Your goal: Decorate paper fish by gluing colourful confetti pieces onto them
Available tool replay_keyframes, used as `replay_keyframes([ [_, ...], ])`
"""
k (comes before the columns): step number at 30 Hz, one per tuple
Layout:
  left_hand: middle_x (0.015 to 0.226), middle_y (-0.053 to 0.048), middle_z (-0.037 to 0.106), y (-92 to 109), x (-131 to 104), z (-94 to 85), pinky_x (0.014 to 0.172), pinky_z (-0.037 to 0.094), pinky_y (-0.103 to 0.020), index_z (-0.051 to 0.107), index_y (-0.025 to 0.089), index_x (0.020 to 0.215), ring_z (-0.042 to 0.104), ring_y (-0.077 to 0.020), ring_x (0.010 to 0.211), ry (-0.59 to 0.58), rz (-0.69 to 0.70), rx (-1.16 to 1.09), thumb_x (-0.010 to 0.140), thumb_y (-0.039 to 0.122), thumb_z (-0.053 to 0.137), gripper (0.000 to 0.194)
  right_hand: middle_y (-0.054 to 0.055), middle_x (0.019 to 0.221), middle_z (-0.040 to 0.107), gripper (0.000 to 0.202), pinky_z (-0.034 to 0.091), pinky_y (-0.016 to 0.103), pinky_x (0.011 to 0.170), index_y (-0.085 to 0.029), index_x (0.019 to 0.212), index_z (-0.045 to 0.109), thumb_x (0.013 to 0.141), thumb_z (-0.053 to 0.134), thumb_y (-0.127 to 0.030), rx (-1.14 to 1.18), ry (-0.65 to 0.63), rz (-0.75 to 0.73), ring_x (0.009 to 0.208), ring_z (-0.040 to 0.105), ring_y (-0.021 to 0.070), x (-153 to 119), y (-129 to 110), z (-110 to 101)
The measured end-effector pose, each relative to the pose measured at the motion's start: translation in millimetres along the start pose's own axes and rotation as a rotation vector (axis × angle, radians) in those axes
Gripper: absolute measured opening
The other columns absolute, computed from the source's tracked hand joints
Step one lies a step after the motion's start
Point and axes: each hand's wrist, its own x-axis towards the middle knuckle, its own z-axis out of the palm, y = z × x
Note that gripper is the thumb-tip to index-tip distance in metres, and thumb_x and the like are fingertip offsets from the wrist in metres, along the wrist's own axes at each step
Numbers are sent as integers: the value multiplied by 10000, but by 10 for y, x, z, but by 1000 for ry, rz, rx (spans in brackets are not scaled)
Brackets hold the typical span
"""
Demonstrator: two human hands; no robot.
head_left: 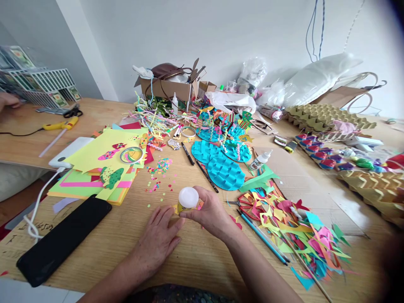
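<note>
My right hand (212, 211) is closed round a small bottle (188, 198). The bottle's round white end faces up and a bit of yellow shows below it; its lower end is hidden. Beside it, my left hand (160, 235) rests on the wooden table with fingers stretched out, close to a small yellow paper piece (175, 208). Whether the fingertips press on that piece I cannot tell. Tiny paper dots (162, 166) lie scattered just beyond my hands. Farther off are blue painted egg-carton rounds (225, 172) and a white glue bottle (260, 160).
Coloured paper sheets (94, 147) and a black case (65, 240) lie on the left. Paper scraps (303, 227) with scissors (249, 206) and pens (261, 235) spread to the right. Egg trays (328, 120) stand at the far right. Another person's hand (9, 101) shows at the left edge.
</note>
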Motion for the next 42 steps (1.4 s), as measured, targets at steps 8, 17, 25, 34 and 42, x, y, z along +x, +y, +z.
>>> replay_keyframes([
  [8,1163,-83,440,-3,-11,10,928,342,-471,514,257,1102,375,-251,1104,-9,-4,-32,773,252,536,330,-44,653,515,214,332,205,551,-176,680,528,613,694,-294,-22,8,47,617,483,120,-94,78,-125],
  [17,1170,-76,432,-3,-7,0,932,331,-478,492,285,1145,362,-256,1112,-15,-12,-43,769,236,536,382,-30,663,534,190,341,216,568,-173,688,538,630,666,-300,-38,15,50,638,496,133,-61,63,-131],
  [25,1160,-73,445,2,-8,6,932,331,-469,510,283,1127,370,-251,1108,-15,-19,-39,779,261,526,349,-34,653,529,191,341,210,561,-171,687,535,632,668,-295,-28,14,34,626,494,127,-82,69,-121],
  [34,1154,-75,452,6,-4,1,931,333,-464,524,277,1099,378,-249,1102,-20,-22,-18,774,265,532,326,-41,644,525,174,343,202,555,-169,676,543,630,679,-268,-14,-20,41,614,491,117,-62,9,-109],
  [42,1150,-76,447,-2,2,-5,931,333,-474,514,276,1111,376,-253,1098,-34,-10,-35,766,245,541,347,-40,640,520,183,344,209,556,-169,675,546,631,680,-285,3,-22,42,614,486,123,-47,12,-108],
])
